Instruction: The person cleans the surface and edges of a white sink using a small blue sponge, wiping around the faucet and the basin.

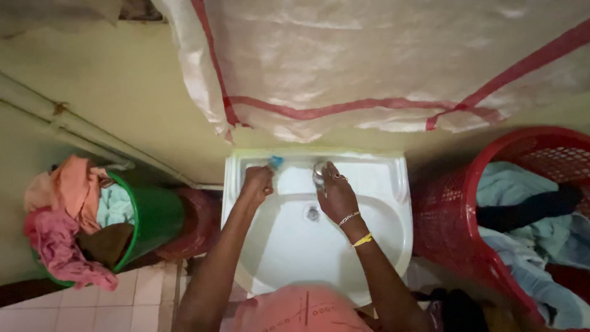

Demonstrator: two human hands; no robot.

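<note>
A white wash basin [381,209] is fixed to the wall below me, with a drain [313,213] in its bowl. My left hand [257,183] is closed around a small thing with a blue end [276,162] at the basin's back ledge. My right hand [335,192] reaches to the metal tap [319,175] and touches it, fingers bent around it. Rings are on the right hand's fingers, and a chain and a yellow band [362,240] circle that wrist. Whether water runs cannot be told.
A green bucket [153,224] heaped with pink, orange and pale blue cloths stands at left beside a dark red tub [195,224]. A red mesh laundry basket [455,215] with blue and dark clothes stands at right. A white sack with red stripes [369,67] hangs above the basin.
</note>
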